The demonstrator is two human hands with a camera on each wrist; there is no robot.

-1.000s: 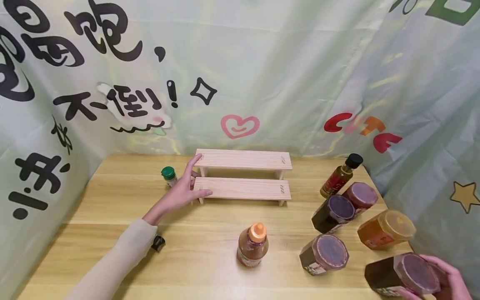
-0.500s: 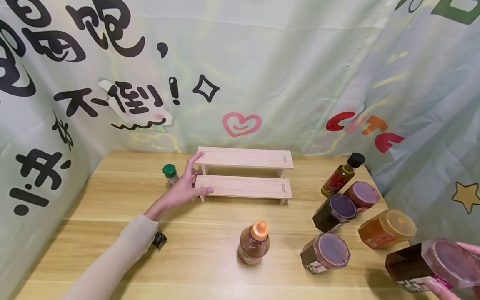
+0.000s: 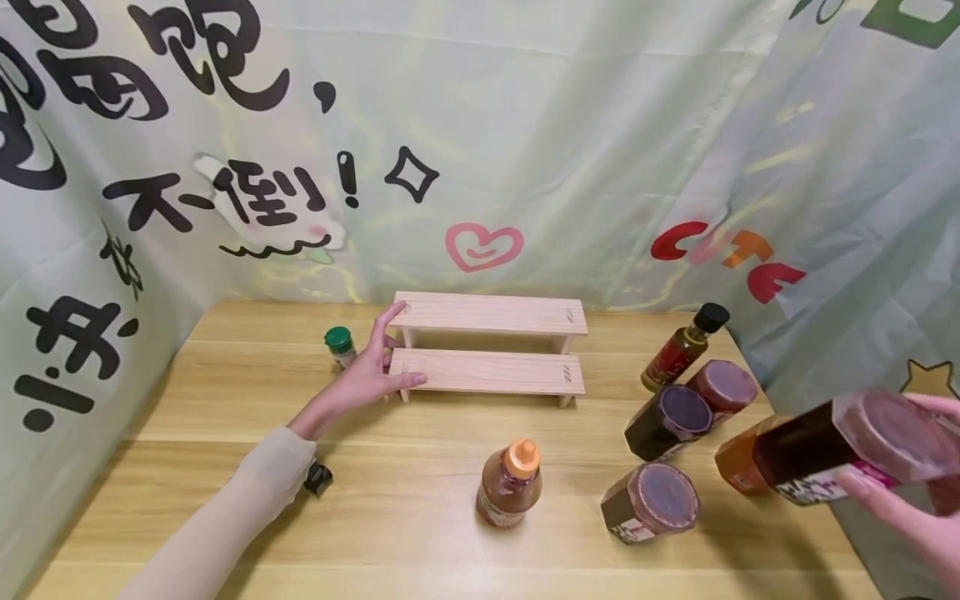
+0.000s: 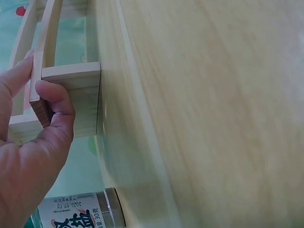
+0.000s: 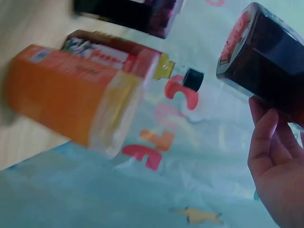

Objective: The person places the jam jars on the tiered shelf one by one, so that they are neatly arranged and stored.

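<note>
My left hand (image 3: 363, 379) grips the left end of a pale wooden two-step rack (image 3: 487, 371). In the left wrist view, the hand (image 4: 38, 147) has a curled finger against the lower board (image 4: 43, 61). A small green-capped shaker bottle (image 3: 341, 343) stands just left of that hand. At the right edge, my right hand (image 3: 911, 517) holds a dark hexagonal jar (image 3: 798, 446) with a translucent lid, raised and tilted above the table. In the right wrist view, the fingers (image 5: 263, 137) lie against the dark jar (image 5: 266, 61). The jar partly covers an amber jar (image 3: 738, 462).
An orange-capped sauce bottle (image 3: 508, 487) stands at front centre. On the right are a hexagonal jar (image 3: 626, 512), a dark jar (image 3: 648, 433), a reddish jar (image 3: 723, 387) and a black-capped oil bottle (image 3: 675, 354). A printed curtain (image 3: 570, 150) hangs behind the table.
My right hand has lifted the dark jar off the table, first rightward and then up, so it now overlaps the amber jar. The left hand keeps its place on the rack.
</note>
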